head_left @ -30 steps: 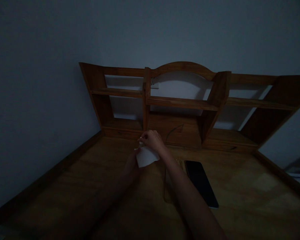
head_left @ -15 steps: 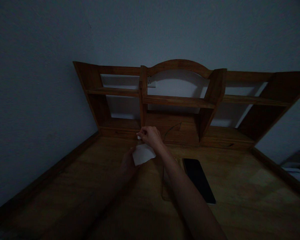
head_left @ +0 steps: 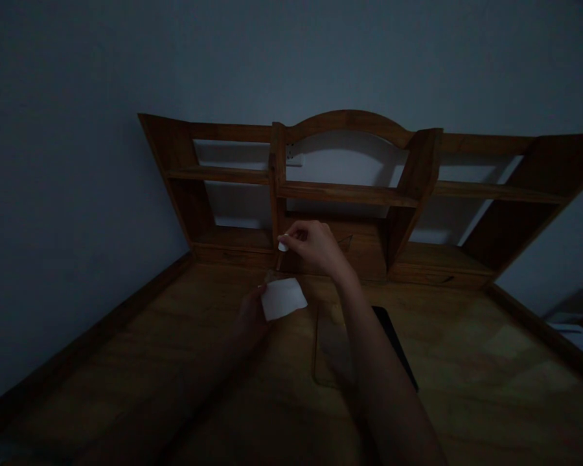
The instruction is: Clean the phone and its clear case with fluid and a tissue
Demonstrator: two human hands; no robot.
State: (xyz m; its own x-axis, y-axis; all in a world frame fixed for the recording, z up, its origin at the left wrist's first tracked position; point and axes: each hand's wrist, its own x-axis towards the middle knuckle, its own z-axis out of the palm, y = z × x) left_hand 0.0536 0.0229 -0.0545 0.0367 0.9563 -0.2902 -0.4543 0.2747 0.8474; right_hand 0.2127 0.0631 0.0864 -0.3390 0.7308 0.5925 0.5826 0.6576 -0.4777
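— What do I have under the hands?
— A wooden desk (head_left: 466,362) with a shelf hutch (head_left: 350,194) along its back. A dark phone (head_left: 398,353) lies flat on the desktop.

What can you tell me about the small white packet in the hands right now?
The white packet is a small, flat, roughly square sachet that looks like paper or foil; no print is readable in the dim light. The left hand holds it by its lower left edge above the wooden desk, tilted slightly. The right hand has a pinch grip on a small white tab above it, and a thin brownish strip runs from the tab down to the packet's top edge.
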